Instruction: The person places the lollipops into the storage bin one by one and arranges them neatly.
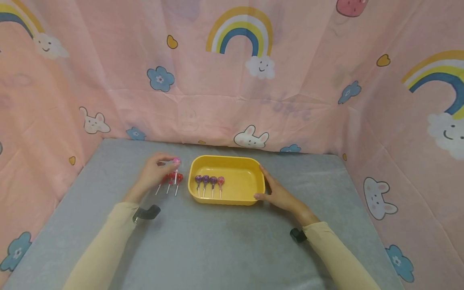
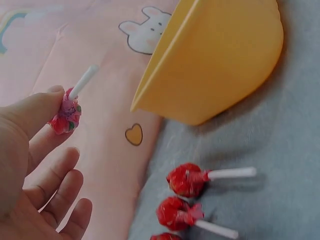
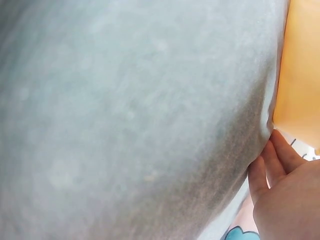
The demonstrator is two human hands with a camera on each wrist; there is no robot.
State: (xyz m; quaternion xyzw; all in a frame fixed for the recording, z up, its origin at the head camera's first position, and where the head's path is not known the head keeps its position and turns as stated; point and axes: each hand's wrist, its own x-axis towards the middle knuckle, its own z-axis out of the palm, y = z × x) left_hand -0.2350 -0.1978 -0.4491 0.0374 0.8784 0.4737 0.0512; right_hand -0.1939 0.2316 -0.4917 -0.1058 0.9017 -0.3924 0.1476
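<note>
My left hand pinches a pink-wrapped lollipop by its candy head between thumb and index finger, above the table left of the tray. Its white stick points down in the head view; the other fingers are loosely bent. Below it, red lollipops lie side by side on the cloth. A yellow tray holds a row of purple lollipops and one pink lollipop in its left half. My right hand rests on the tray's right end, fairly straight fingers against the side and thumb at the front corner.
A grey cloth covers the table. Pink printed curtains enclose it at the back and sides. Each wrist carries a dark strap device. The tray stands close to the back curtain.
</note>
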